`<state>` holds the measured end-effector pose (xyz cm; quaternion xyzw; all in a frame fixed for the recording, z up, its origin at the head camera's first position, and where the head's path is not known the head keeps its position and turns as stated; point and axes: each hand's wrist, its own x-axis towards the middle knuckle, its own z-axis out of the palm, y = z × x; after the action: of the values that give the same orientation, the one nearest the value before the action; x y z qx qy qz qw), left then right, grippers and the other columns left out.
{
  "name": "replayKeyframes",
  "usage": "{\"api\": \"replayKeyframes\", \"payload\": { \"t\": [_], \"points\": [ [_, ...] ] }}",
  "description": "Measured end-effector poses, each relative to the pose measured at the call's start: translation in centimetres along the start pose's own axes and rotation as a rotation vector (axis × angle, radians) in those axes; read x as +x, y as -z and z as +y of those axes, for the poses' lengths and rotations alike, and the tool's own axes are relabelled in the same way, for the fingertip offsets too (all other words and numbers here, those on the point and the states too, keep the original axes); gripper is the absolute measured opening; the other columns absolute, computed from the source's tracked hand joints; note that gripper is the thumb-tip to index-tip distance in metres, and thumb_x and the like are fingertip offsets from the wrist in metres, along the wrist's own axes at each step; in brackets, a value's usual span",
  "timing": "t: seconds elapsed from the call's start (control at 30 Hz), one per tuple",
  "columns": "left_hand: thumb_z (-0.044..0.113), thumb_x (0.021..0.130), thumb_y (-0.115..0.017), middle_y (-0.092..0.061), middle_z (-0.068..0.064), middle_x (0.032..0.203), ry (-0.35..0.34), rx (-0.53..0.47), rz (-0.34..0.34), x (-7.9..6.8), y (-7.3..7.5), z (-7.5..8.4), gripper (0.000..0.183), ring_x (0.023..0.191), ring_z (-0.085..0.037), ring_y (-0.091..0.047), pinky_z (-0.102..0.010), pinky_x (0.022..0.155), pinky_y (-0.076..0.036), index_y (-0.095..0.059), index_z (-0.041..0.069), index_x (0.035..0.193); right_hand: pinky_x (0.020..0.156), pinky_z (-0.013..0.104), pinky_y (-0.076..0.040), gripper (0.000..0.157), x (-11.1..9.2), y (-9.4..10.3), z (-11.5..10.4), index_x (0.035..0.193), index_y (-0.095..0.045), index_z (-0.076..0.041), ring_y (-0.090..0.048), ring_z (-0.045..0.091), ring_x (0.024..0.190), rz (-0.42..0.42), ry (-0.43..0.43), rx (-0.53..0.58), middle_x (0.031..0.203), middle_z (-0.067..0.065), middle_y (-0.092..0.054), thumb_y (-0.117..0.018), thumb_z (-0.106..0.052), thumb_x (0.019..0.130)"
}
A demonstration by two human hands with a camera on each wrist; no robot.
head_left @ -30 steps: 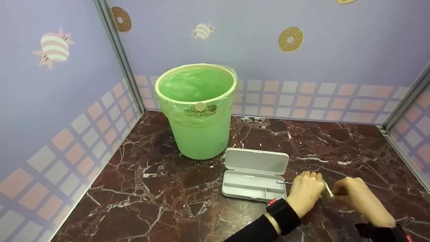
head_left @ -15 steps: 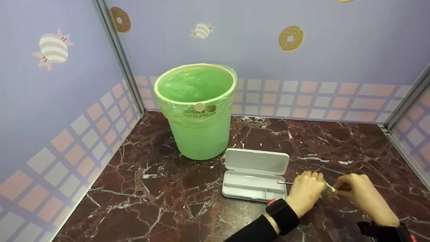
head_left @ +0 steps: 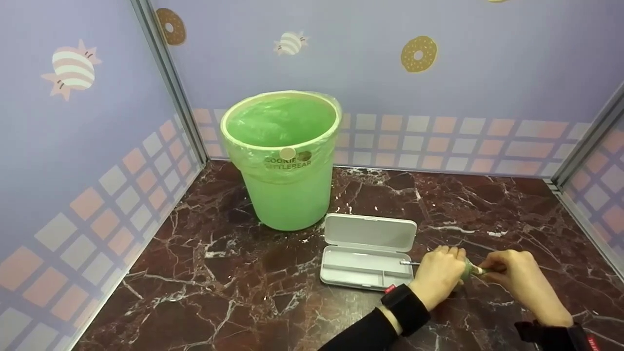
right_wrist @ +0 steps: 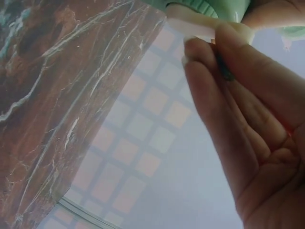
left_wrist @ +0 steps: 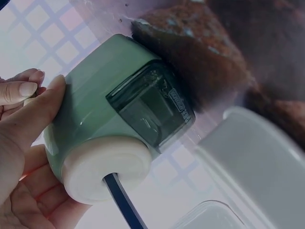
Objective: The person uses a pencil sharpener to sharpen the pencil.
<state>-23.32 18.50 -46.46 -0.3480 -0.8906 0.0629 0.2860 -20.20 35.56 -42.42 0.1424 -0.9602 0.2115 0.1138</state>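
Observation:
My left hand [head_left: 440,274] grips a green pencil sharpener [left_wrist: 102,81] with a cream front and a dark see-through shavings window [left_wrist: 152,107]. A dark pencil [left_wrist: 125,202] sticks out of its front hole; in the head view the pencil [head_left: 408,263] points left over the case. At the sharpener's back, my right hand [head_left: 512,273] pinches the end of the cream crank handle [right_wrist: 190,20], its dark green knob [right_wrist: 228,74] partly hidden between the fingers. The white pencil case [head_left: 353,277] lies with its lid [head_left: 370,233] raised, just left of my left hand.
Behind the case stands a green trash bin [head_left: 292,200] lined with a clear bag. Patterned panels [head_left: 487,73] enclose the dark red marbled table [head_left: 195,302] at the back and sides. Small white crumbs lie near the bin's base.
My right hand has shifted as the crank handle changes its angle at the sharpener's back. My left hand stays on the sharpener, and the pencil remains in it.

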Motion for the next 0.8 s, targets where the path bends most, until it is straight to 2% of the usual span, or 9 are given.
{"api": "replayKeyframes", "payload": {
  "t": [0.13,0.3,0.53,0.8],
  "points": [
    [0.056,0.072,-0.077,-0.068,0.015,0.101,0.006,0.005,-0.001,0.1,0.1,0.1,0.061,0.091,0.0,-0.064,-0.011,0.085,-0.051,-0.067,0.023,0.122,0.053,0.021,-0.051,0.015,0.5,0.0,-0.2,0.074,-0.072,-0.007,-0.064,0.009,0.057,0.07,0.0,-0.022,0.072,0.008,-0.073,-0.082,0.003,0.068],
    [0.056,0.072,-0.077,-0.067,0.016,0.1,0.002,0.005,-0.007,0.1,0.0,0.1,0.061,0.089,0.0,-0.063,-0.011,0.086,-0.051,-0.067,0.023,0.123,0.052,0.024,-0.046,0.018,1.5,-0.1,-0.3,0.069,-0.07,-0.008,-0.06,0.011,0.056,0.105,-0.006,-0.06,0.068,0.006,-0.071,-0.082,0.005,0.066],
    [0.057,0.073,-0.074,-0.067,0.017,0.1,-0.006,-0.003,-0.02,0.1,-0.1,0.0,0.059,0.09,0.0,-0.063,-0.01,0.087,-0.05,-0.067,0.025,0.122,0.053,0.031,-0.046,0.017,2.5,-0.6,-0.2,0.067,-0.068,-0.006,-0.063,0.021,0.059,0.13,-0.001,-0.097,0.068,0.008,-0.07,-0.08,0.006,0.068],
    [0.058,0.071,-0.075,-0.069,0.016,0.105,-0.021,-0.019,-0.004,0.1,-0.2,-0.1,0.063,0.093,0.0,-0.064,-0.01,0.09,-0.05,-0.067,0.024,0.123,0.053,0.031,-0.043,0.018,3.3,-0.9,0.2,0.066,-0.067,-0.006,-0.06,0.02,0.058,0.129,0.008,-0.112,0.067,0.007,-0.069,-0.081,0.005,0.068]
  ]
}}
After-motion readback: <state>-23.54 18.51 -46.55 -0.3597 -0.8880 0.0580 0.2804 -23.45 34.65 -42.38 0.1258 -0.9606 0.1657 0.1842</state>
